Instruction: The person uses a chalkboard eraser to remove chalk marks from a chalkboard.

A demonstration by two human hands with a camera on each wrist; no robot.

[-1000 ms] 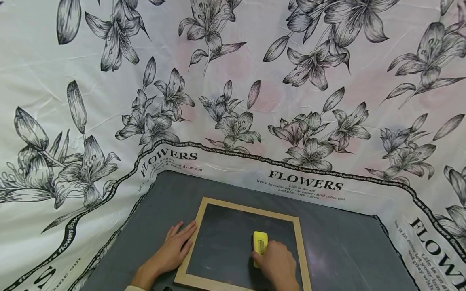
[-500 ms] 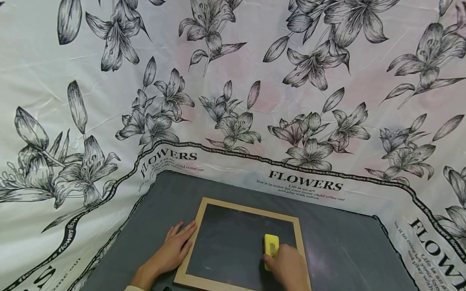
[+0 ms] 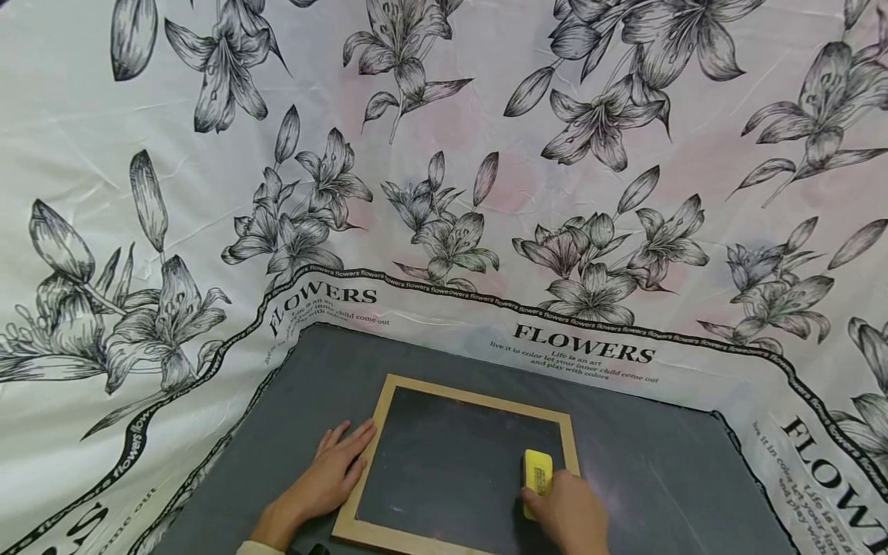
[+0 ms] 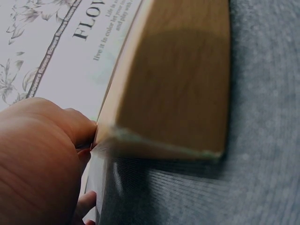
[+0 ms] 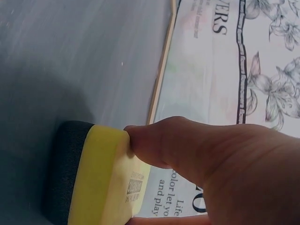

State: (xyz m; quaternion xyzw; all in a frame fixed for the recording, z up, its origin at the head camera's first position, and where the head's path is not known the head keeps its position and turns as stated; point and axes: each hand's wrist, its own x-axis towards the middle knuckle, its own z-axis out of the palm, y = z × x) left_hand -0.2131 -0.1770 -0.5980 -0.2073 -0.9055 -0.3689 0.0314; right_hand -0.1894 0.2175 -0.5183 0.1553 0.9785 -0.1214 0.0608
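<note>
A small blackboard (image 3: 451,470) in a light wooden frame (image 3: 479,402) lies on the grey table. My right hand (image 3: 574,512) grips a yellow board eraser (image 3: 538,472) near the board's right side. In the right wrist view the thumb presses the yellow body (image 5: 105,164), and the dark felt (image 5: 68,168) faces the board surface; the other fingers are mostly hidden. My left hand (image 3: 326,478) rests at the frame's left edge, its fingers extended and touching the wood. The left wrist view has that hand (image 4: 42,154) beside the frame's near corner (image 4: 173,93).
The grey tabletop (image 3: 666,470) extends right of and behind the board. A white cloth (image 3: 444,193) printed with black flowers and lettering surrounds the table at the back and sides. A small dark object (image 3: 319,549) shows at the bottom edge by the left wrist.
My right hand has slid the eraser rightward across the board, toward the right side of the frame. The left hand and the board have stayed in place.
</note>
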